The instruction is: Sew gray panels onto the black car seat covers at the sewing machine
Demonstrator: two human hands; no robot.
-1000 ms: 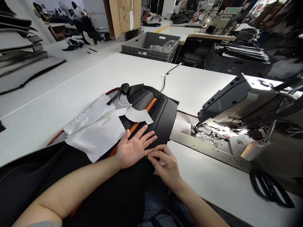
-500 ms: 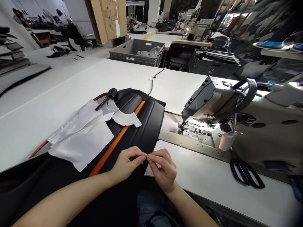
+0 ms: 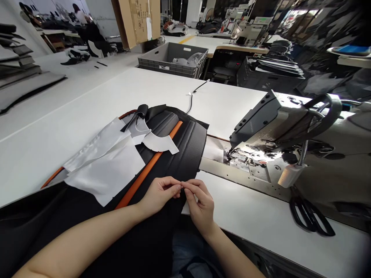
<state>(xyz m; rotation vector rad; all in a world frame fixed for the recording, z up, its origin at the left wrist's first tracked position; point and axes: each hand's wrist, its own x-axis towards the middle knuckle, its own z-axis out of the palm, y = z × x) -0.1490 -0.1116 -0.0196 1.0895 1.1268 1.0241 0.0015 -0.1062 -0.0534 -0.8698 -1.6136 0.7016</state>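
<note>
Fingertip to fingertip, my left hand [image 3: 162, 195] and my right hand [image 3: 200, 204] pinch at one spot above the near edge of a black padded cover [image 3: 185, 150]. Whatever sits between the fingertips is too small to name. The cover has stitched ribs and an orange stripe [image 3: 142, 181]. White fabric pieces [image 3: 107, 166] lie over its left side, with a curved white piece [image 3: 159, 143] and a black strap [image 3: 142, 111] at its upper part.
A sewing machine [image 3: 261, 127] with its lamp lit stands at the right, black-handled scissors [image 3: 311, 216] near its base. A thin black cord [image 3: 191, 101] lies on the white table [image 3: 95, 100]. Behind are a grey crate [image 3: 171, 58], a cardboard box [image 3: 139, 23] and stacked panels [image 3: 26, 77].
The view has shifted slightly, so the cover and machine appear a little differently placed. Both hands stay pinched together, fingertips touching, with a small change in finger angle.
</note>
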